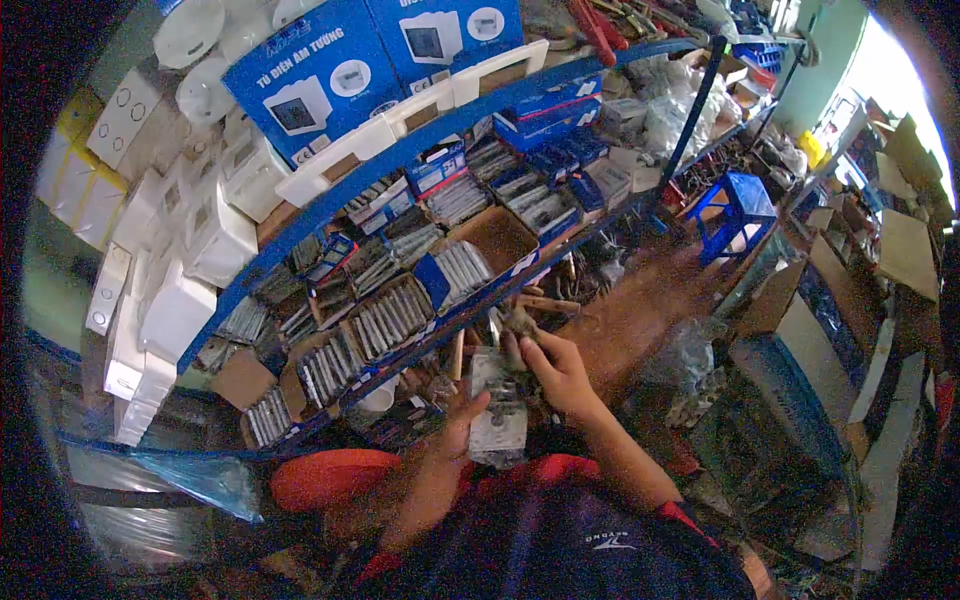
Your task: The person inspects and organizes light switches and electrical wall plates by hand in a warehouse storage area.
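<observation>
Low in front of my body, my left hand (462, 428) grips a pale rectangular plate (498, 415) by its left edge, thumb over its face. The plate looks like an electrical wall plate, with clear plastic showing at its lower end. Over the plate's upper right, my right hand (562, 372) is closed, thumb and fingers pinching a blurred grey-brown thing (518, 340), perhaps a cloth or a brush. Its exact kind is not clear. Right beyond the hands runs the shelf's lower edge, with wooden-handled tools (548, 304) below it.
Open cartons of wrapped flat plates (388, 318) fill the blue-framed shelf (360, 172) ahead. Above stand blue printed boxes (345, 75) and white plastic boxes (205, 240). A blue stool (738, 210) is on the brown floor (640, 290). Cardboard pieces (800, 390) crowd the right side.
</observation>
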The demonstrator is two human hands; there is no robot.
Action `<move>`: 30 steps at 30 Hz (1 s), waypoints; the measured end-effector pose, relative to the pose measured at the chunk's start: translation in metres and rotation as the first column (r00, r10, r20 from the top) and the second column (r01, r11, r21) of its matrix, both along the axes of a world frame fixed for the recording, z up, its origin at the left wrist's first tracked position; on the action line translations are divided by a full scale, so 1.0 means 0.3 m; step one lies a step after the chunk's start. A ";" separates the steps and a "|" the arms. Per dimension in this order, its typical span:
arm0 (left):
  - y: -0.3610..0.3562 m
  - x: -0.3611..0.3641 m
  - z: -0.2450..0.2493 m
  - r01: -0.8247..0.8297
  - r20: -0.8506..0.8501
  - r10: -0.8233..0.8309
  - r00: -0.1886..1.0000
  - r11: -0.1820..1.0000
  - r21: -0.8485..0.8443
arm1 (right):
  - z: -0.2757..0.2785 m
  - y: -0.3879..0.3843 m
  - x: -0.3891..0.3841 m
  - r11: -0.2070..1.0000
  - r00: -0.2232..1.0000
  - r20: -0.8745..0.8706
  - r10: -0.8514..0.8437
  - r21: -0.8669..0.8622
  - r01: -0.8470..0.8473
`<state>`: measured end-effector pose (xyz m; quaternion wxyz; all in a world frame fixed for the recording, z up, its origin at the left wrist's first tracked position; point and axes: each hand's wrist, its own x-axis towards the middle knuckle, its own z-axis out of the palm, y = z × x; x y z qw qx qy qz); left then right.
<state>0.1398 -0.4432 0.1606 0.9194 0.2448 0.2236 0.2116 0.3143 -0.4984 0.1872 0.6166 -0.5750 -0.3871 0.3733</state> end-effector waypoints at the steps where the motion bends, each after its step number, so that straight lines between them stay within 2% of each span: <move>1: 0.001 0.002 0.013 0.019 -0.100 -0.004 0.995 0.988 0.151 | 0.012 -0.007 -0.004 0.999 0.999 0.015 -0.038 -0.037 0.039; 3: 0.001 0.020 0.061 0.101 -0.288 0.030 0.957 0.898 0.429 | -0.005 -0.005 -0.024 0.985 0.986 0.025 -0.167 0.046 0.166; 6: 0.001 0.033 0.111 0.212 -0.381 0.031 0.924 0.788 0.578 | -0.009 -0.017 -0.028 0.954 0.949 0.123 -0.291 0.112 0.278; 7: -0.002 0.045 0.137 0.220 -0.415 0.089 0.906 0.738 0.638 | -0.004 -0.019 -0.026 0.944 0.931 0.169 -0.323 0.130 0.303; 9: -0.015 0.067 0.176 0.253 -0.467 0.207 0.859 0.622 0.741 | 0.031 -0.038 -0.003 0.956 0.926 0.236 -0.293 0.085 0.281; 11: -0.008 0.067 0.163 0.244 -0.450 0.278 0.849 0.549 0.800 | 0.041 -0.056 0.005 0.967 0.921 0.297 -0.252 0.054 0.247; 12: -0.007 0.067 0.148 0.241 -0.439 0.311 0.843 0.511 0.825 | 0.039 -0.064 0.001 0.974 0.919 0.324 -0.226 0.045 0.223; 13: -0.010 0.075 0.123 0.180 -0.404 0.342 0.848 0.533 0.827 | 0.038 -0.069 -0.001 0.979 0.914 0.353 -0.198 0.037 0.198; 16: -0.008 0.076 0.125 0.218 -0.475 0.397 0.785 0.540 0.813 | 0.032 -0.067 -0.018 0.966 0.907 0.335 -0.254 0.138 0.220; 19: -0.030 0.091 0.117 0.066 -0.395 0.495 0.774 0.558 0.828 | -0.001 -0.079 -0.012 0.971 0.941 0.248 -0.231 0.005 0.237; 22: -0.047 0.095 0.090 -0.094 -0.347 0.550 0.760 0.621 0.778 | 0.028 -0.086 -0.020 0.958 0.940 0.186 -0.286 0.022 0.287; 25: -0.056 0.094 0.077 -0.138 -0.335 0.655 0.677 0.561 0.816 | -0.007 -0.088 -0.037 0.949 0.949 0.026 -0.313 0.035 0.312; 28: -0.064 0.088 0.071 -0.051 -0.296 0.693 0.657 0.434 0.900 | -0.040 -0.090 -0.040 0.939 0.937 0.072 -0.342 0.066 0.338; 30: -0.064 0.080 0.085 0.015 -0.305 0.691 0.655 0.391 0.920 | -0.014 -0.104 -0.047 0.940 0.934 0.104 -0.341 0.030 0.339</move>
